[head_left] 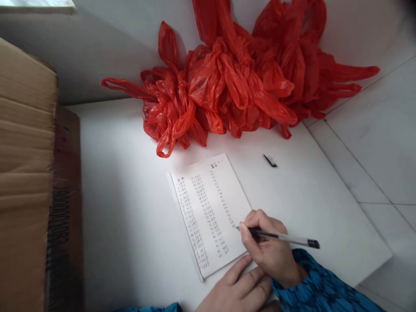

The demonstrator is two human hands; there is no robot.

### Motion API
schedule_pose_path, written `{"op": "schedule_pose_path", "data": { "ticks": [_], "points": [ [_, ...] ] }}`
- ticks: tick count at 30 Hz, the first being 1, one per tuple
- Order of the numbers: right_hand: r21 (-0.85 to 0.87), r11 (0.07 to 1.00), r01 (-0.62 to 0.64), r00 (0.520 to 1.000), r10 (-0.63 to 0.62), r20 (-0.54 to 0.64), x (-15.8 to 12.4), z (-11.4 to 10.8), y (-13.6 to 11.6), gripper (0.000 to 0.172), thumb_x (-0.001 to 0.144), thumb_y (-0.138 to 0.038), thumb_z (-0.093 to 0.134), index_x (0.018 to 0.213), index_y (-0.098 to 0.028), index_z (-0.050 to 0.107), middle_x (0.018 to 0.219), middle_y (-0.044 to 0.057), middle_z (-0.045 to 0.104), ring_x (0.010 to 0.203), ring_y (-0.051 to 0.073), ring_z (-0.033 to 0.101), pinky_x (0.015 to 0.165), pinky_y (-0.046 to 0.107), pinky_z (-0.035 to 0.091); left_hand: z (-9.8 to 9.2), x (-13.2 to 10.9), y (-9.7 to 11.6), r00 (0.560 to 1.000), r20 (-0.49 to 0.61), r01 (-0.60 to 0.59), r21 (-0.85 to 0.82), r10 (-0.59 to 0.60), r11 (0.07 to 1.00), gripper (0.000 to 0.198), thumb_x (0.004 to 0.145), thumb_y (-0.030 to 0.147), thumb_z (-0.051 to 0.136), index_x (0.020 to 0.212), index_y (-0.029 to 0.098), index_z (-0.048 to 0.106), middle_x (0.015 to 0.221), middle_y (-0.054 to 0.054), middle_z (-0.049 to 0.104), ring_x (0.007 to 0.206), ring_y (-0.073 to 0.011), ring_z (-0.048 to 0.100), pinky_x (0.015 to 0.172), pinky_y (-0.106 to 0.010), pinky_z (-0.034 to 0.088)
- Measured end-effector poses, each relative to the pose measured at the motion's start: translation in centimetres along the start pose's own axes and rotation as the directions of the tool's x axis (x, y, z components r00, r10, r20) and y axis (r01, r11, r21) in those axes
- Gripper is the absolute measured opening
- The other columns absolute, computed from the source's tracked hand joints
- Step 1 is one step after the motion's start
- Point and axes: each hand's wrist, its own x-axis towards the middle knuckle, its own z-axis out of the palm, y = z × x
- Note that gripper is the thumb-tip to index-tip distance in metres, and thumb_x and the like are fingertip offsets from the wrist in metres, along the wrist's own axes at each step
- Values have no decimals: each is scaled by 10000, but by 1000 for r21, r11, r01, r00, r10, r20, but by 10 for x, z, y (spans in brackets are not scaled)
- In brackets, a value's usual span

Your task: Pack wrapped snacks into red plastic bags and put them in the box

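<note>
Nearby | red plastic bags (221, 82) | cardboard box (29, 173) | handwritten list (208, 212) | right hand (269, 255): pen (282, 237)

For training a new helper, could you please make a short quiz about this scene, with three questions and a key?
1. Which hand holds the slim black-and-clear pen?
2. True or false: the crumpled red plastic bags lie on top of the white handwritten paper.
3. Fill in the missing word: in this view, the brown corrugated cardboard box stands to the ___ of the paper.

Key:
1. The right hand.
2. False: the bags lie beyond the paper, apart from it.
3. Left.
</note>
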Motion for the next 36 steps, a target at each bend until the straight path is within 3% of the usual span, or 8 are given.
{"op": "schedule_pose_path", "data": {
  "ticks": [12,23,31,36],
  "points": [
    [71,997,36,999,-37,12,-7,-4,3,188,943,-164,562,837,-238,425,645,-67,480,510,85,453,506,223,362,2,-3,1,998,53,-15,1,15,1000,203,999,367,583,1033,204,699,1085,72,736,1160,-73,602,1256,-317,262],
    [-4,999,33,999,-32,42,-5,-1,2,202,943,-188,572,816,-236,422,641,-62,507,518,90,477,532,227,391,-2,8,0,1000,-13,13,-65,-14,998,239,1023,321,541,938,170,704,954,67,723,1043,-76,631,1283,-334,162],
    [16,999,33,999,-33,26,-5,-2,1,194,940,-183,565,817,-238,425,631,-65,498,506,92,469,520,227,388,-3,5,0,1000,15,-14,-42,14,999,235,1027,329,527,964,196,711,999,54,733,1078,-77,628,1262,-315,247],
    [3,1000,21,999,-21,31,-3,-2,3,206,937,-172,560,805,-238,416,622,-70,476,505,88,455,518,223,379,-2,5,0,1000,4,-3,-61,3,998,243,1022,338,539,962,185,718,983,65,734,1064,-78,631,1280,-332,194]
  ]
}}
